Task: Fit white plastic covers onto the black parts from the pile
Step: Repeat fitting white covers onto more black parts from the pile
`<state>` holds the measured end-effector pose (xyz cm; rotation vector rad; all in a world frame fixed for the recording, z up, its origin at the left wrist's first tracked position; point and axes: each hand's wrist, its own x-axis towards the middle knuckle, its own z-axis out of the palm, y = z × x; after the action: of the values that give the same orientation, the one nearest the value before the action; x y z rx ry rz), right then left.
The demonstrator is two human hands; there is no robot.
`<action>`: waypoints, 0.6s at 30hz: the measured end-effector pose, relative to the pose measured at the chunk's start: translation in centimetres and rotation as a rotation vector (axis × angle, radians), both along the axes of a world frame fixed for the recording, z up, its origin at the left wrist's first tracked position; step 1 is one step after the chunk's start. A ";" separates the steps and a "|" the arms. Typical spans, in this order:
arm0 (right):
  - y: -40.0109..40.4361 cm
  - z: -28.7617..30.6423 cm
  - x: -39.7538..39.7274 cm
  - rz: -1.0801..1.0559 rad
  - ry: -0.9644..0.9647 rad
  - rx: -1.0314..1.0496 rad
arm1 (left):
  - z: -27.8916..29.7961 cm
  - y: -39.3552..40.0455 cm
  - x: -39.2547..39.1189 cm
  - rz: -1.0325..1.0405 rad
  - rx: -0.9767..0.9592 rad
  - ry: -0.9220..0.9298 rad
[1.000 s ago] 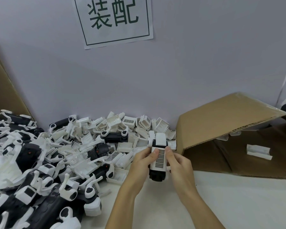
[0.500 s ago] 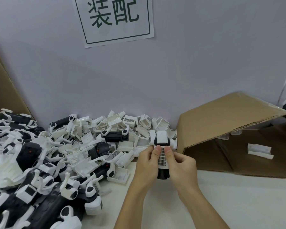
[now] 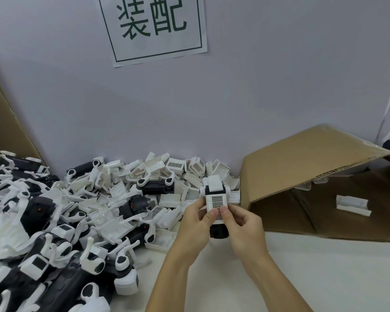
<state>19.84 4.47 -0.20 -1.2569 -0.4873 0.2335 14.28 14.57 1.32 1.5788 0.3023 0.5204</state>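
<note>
Above the white table [image 3: 302,278], the left hand [image 3: 195,224] and right hand [image 3: 243,228] grip one black part [image 3: 218,230], thumbs pressing its white cover [image 3: 216,202]. The pile [image 3: 72,221] lies left. A cardboard box [image 3: 302,158] lies far right.

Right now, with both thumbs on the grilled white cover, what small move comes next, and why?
Probably press both thumbs down to seat the white cover on the black part. The left hand and right hand already grip it, thumbs on its near edge; whether it has clicked in is unclear.
</note>
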 end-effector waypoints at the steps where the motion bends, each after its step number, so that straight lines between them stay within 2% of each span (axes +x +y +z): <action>1: 0.0 -0.1 0.0 -0.009 -0.012 0.009 | 0.1 -0.2 -0.1 0.003 0.018 0.004; 4: 0.1 -0.2 -0.1 -0.021 -0.015 0.037 | 0.0 0.1 0.0 0.012 -0.007 0.005; 9: 0.2 -0.4 0.0 0.051 0.033 0.060 | 0.2 0.6 -0.2 -0.084 -0.232 -0.031; 13: 0.2 -0.8 0.4 0.006 -0.008 -0.018 | -0.2 0.6 -0.2 -0.110 -0.192 -0.027; 18: 0.1 -0.9 0.6 -0.015 -0.002 -0.021 | -0.3 0.6 -0.2 -0.092 -0.175 -0.028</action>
<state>20.39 4.57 -1.09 -1.2808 -0.4779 0.2256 14.12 15.14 0.98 1.4076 0.2459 0.4325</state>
